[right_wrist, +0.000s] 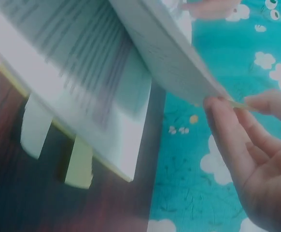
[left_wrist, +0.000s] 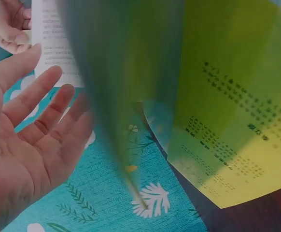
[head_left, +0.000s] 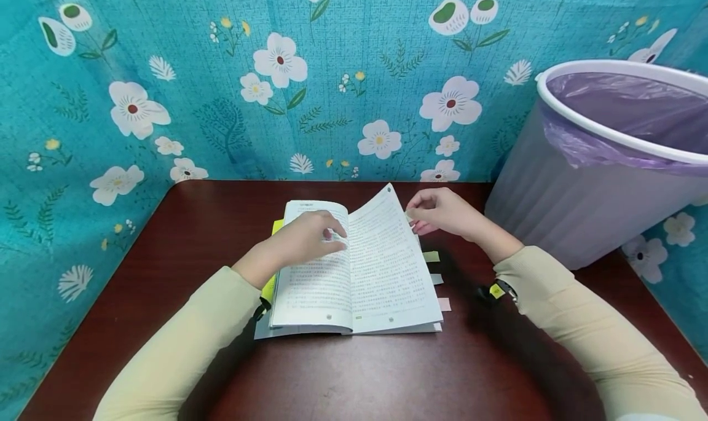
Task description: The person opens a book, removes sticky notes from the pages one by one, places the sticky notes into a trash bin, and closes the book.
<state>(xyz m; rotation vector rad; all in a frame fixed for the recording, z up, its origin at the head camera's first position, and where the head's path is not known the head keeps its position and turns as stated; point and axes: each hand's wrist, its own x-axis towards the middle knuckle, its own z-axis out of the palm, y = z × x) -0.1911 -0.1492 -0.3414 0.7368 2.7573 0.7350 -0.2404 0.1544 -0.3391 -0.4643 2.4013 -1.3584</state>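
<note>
An open book (head_left: 310,292) lies on the table, its printed right-hand page (head_left: 381,261) lifted at the far outer corner. My right hand (head_left: 442,212) is beside that raised edge and pinches a small yellowish sticky tab (right_wrist: 239,104) between thumb and fingers; the tab is at the page's edge. Over the left page is my left hand (head_left: 304,240), its fingers spread and loosely bent, with nothing held, as the left wrist view shows. Green (head_left: 431,257), pale blue (head_left: 436,279) and pink (head_left: 444,304) tabs stick out from the book's right side.
A yellow printed sheet (left_wrist: 237,145) shows at the book's left side. At the right stands a grey bin (head_left: 553,181) with a purple liner. Blue flowered cloth (head_left: 354,89) hangs behind the dark red-brown table (head_left: 398,378).
</note>
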